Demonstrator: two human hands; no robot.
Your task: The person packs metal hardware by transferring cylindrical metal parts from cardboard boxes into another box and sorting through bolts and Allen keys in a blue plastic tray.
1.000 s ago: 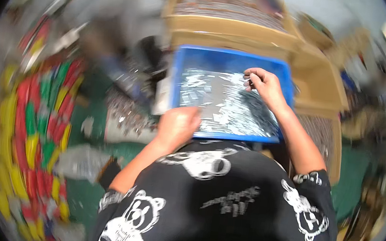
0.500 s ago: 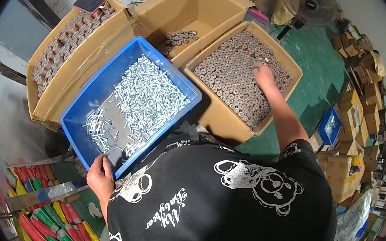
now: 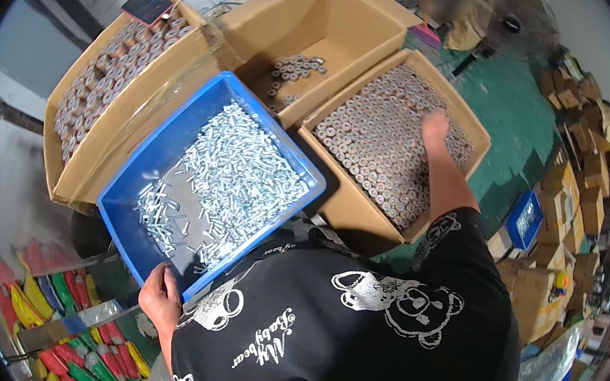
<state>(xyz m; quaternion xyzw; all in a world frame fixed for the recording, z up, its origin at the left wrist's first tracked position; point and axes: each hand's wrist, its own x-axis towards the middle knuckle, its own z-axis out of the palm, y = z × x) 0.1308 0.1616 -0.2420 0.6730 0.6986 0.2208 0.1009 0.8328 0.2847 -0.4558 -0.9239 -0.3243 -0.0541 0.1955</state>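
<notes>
– Which way does the blue tray [image 3: 174, 147] lie?

– Slantwise in front of me! Its long axis runs from the near-left end, by my left hand [image 3: 161, 296], out to the far-right end. Inside, silvery bolts [image 3: 239, 172] point every which way: the big heap fills the far end and right side, a smaller cluster sits toward the near-left end, bare floor between them.

– And that left grip?

– Thumb at the tray's near corner, touching! The other fingers tuck out of sight, so how firmly they press I can't tell.

– The right hand [image 3: 435, 122]?

– Off to the tray's right, down at the ring-topped cylinders [image 3: 379, 135] packed into a cardboard carton [image 3: 355, 215]! They stand on end, round tops up. My fingertips are lost from view: spread or pinching, I cannot say.

– What else is hard to make out?

– Just beyond the tray, a second carton [image 3: 365, 28] half hides a few more cylinders behind its near wall. In the tray, the bolts overlap so thickly that single ones melt together.

– Any writing?

– White script on my black shirt [image 3: 375, 364], at the tray's near side, among bear prints, some of it lost in folds!
</notes>
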